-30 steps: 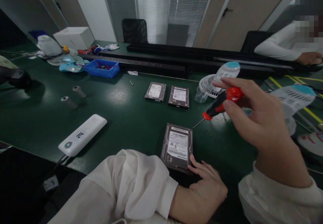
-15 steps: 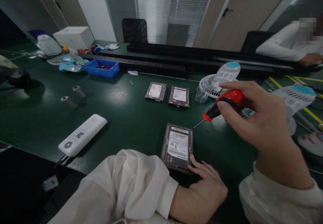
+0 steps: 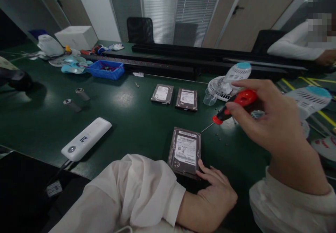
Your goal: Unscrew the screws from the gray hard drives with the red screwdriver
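Note:
A hard drive with a white label lies flat on the green table in front of me. My left hand is closed on its lower right corner; part of the grip underneath is hidden. Above and to the right, my right hand grips a red and black screwdriver by its handle. The screwdriver slants down to the left, its tip at the drive's upper right corner. Small screws are scattered on the table just right of the drive. Farther back lie two more hard drives, one on the left and one on the right.
A clear plastic cup and white fan parts stand at the back right. On the left are a white power bank, two metal cylinders and a blue basket of wires. Across the table sits a person in white sleeves.
The screwdriver tip remains at the drive's corner, and my right hand has shifted very slightly. The left hand keeps its place; the view has tilted a little.

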